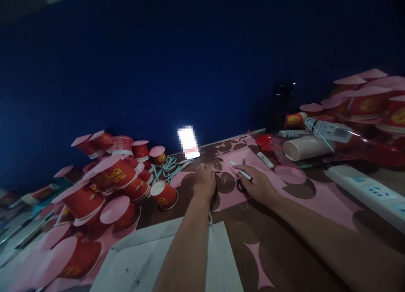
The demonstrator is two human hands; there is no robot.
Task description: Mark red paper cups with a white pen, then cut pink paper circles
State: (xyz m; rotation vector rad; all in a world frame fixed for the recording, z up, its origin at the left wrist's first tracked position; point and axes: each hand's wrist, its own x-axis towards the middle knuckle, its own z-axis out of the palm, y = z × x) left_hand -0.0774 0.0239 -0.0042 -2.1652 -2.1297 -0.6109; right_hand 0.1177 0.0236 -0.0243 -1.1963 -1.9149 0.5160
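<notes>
My left hand (205, 181) is curled into a fist on a pink paper sheet (319, 195) with round holes cut out of it, pinching its edge. My right hand (257, 183) rests on the same sheet, closed around a white pen (240, 170) that points left, with black scissors (241, 185) under its fingers. Both forearms reach in from the bottom of the view.
A heap of red paper cups (114, 178) capped with pink discs lies at the left, more of them (367, 102) at the right. A sleeve of stacked white cups (305, 148), a white power strip (367, 191), a lit phone (188, 142), a cable (167, 165) and a white board (139, 258) lie around.
</notes>
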